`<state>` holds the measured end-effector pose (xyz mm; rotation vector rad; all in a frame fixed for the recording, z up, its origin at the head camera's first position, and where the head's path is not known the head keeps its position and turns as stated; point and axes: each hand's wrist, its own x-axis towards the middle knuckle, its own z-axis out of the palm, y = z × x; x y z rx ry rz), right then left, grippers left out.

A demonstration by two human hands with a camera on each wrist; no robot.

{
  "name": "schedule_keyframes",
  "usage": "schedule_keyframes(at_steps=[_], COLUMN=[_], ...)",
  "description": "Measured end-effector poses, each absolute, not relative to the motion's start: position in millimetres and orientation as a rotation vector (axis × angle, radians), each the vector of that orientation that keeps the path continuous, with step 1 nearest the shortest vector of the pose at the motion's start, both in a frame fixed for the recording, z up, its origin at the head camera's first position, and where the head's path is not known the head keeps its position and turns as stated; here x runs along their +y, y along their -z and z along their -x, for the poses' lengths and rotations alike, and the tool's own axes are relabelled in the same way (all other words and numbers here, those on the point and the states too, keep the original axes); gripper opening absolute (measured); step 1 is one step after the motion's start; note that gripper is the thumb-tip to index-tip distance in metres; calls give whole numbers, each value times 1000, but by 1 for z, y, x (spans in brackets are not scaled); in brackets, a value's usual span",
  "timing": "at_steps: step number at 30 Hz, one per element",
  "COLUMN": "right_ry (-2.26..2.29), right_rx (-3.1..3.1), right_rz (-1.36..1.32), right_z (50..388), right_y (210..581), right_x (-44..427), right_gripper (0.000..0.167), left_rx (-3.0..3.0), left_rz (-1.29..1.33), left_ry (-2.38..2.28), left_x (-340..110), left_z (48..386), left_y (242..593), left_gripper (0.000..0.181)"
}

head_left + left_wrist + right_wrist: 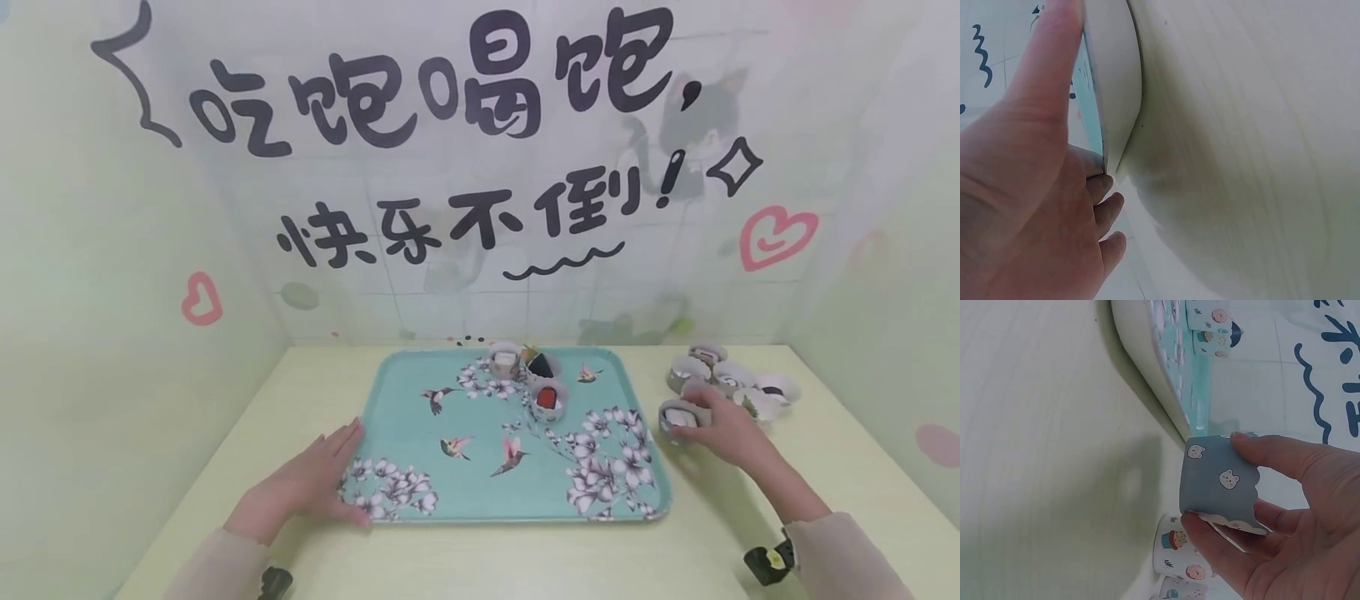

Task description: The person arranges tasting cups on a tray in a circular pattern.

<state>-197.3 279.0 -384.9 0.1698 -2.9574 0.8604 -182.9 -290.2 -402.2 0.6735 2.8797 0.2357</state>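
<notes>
Starting at the left: my left hand (311, 477) lies along the left edge of the tray (480, 492), fingers long and nearly straight against the rim, thumb spread wide by the near corner. It pinches nothing, and I'd judge that's right: a flat, steady touch should stop the tray sliding without tipping it.

Moving across, the far part of the tray carries three small paper cups standing close together: one with a pale filling (506, 360), one with a dark piece (542, 367), and one with a red top (549, 400). The front and right of the tray show only printed birds and blossoms.

Just off the tray's right edge, here's the live one: my right hand (729, 429) has the grey-blue bear-print cup (1219, 478), thumb to one side, fingers curled round the other, the gap between them narrow. In the head view a pale piece sits inside. Whether its base is clear of the table (480, 558) I can't fairly tell from these angles.

The wall looks like thin paper, so I'd want just enough squeeze to hold it; any more could buckle the scalloped rim. I'd keep it level, too, lest the piece roll.

Farthest right, right behind my knuckles, more filled cups (731, 379) crowd together. The wrist should stay high and away from them.
</notes>
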Motion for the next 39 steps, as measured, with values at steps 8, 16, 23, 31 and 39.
schedule_keyframes(at_steps=[8,16,23,31,39], right_ry=[-842,-857,-891,-957,-984], right_rx=[-2975,-2994,-2989,-3010,-3036], right_rz=[-205,-206,-237,-235,-205], right_z=[198,204,204,204,209], right_y=[374,363,361,364,366], right_x=[271,253,231,210,186], right_gripper=[61,67,62,62,58], left_rx=[2874,2872,2871,2864,2881], left_rz=[-682,-672,-649,-667,-676], left_ry=[-256,-256,-263,-265,-286], left_x=[-291,-292,-292,-289,-291], left_z=[182,182,182,180,182], left_y=[405,401,404,402,403], left_gripper=[137,136,137,137,136])
